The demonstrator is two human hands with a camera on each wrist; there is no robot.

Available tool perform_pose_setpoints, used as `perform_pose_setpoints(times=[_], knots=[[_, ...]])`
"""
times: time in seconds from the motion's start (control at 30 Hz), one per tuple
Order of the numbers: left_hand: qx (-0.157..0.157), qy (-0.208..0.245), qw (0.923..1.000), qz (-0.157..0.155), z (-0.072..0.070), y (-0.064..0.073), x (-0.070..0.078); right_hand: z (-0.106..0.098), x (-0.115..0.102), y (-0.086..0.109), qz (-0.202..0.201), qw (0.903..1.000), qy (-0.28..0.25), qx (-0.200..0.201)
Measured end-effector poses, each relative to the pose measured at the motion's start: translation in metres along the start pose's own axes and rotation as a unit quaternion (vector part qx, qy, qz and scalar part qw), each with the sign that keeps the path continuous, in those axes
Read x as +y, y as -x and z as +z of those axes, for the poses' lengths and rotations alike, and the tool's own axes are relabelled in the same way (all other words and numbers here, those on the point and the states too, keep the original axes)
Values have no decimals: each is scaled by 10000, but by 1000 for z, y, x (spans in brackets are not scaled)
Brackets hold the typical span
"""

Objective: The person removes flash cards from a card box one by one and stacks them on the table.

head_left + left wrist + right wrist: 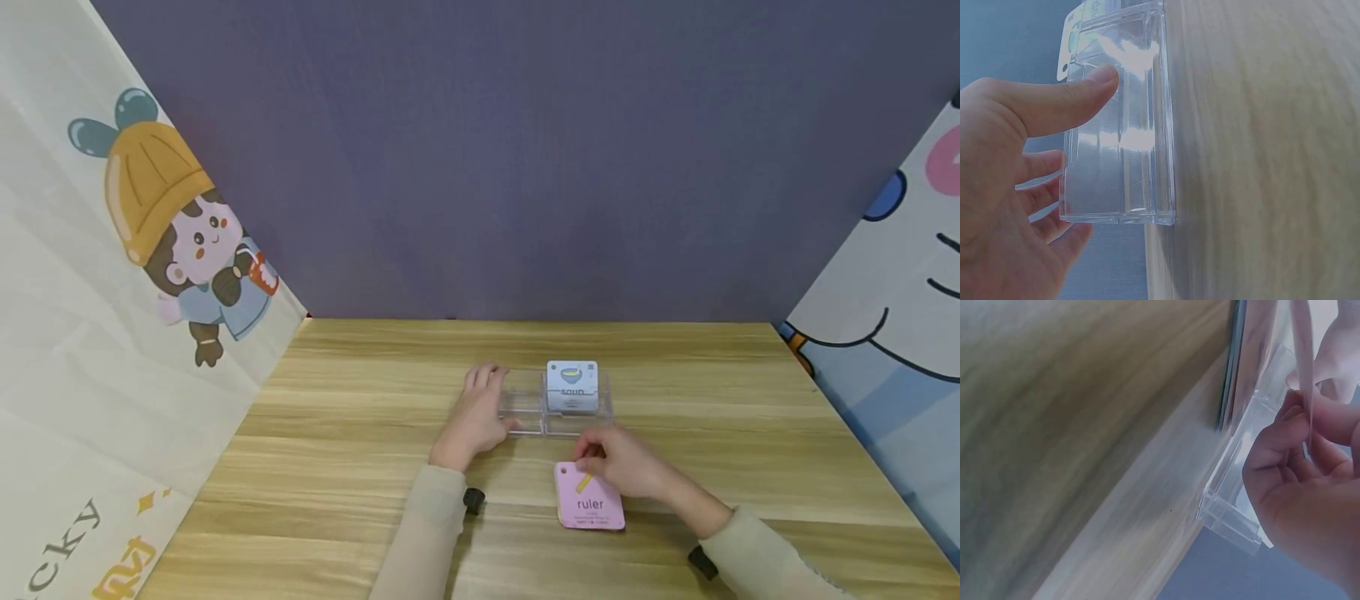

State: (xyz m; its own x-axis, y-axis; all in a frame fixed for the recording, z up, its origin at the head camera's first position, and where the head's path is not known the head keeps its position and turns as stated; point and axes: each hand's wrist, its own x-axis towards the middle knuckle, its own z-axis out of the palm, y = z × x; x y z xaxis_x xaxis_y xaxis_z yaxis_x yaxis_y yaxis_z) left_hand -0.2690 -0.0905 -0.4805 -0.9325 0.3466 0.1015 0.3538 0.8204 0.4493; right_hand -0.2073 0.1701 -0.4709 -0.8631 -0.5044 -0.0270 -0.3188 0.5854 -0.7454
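A clear plastic card holder (522, 402) with compartments stands on the table. My left hand (476, 421) grips its left end; in the left wrist view the thumb (1079, 100) lies across the front and the fingers reach behind. A white card marked "soup" (572, 383) stands in its back right compartment. Nearer to me, my right hand (630, 467) pinches a pink "ruler" card (590, 508) at its top edge. The right wrist view shows that card (1304, 356) edge-on between thumb and fingers, raised from a small stack of cards (1232, 375) lying on the table.
The wood-grain table (337, 467) runs back to a dark blue-grey panel (480, 167). Printed white cloths (60, 275) hang along the left and right sides. A small black piece (474, 501) sits at the left sleeve's cuff, another (702, 563) at the right one.
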Motion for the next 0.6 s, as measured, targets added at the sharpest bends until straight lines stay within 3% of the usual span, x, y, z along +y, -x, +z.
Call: perform_pose_setpoints(times=[0.6], knots=[[-87,30,9999,-66,-2,1,1,9,-8,-1,-64,9921,1234,237]])
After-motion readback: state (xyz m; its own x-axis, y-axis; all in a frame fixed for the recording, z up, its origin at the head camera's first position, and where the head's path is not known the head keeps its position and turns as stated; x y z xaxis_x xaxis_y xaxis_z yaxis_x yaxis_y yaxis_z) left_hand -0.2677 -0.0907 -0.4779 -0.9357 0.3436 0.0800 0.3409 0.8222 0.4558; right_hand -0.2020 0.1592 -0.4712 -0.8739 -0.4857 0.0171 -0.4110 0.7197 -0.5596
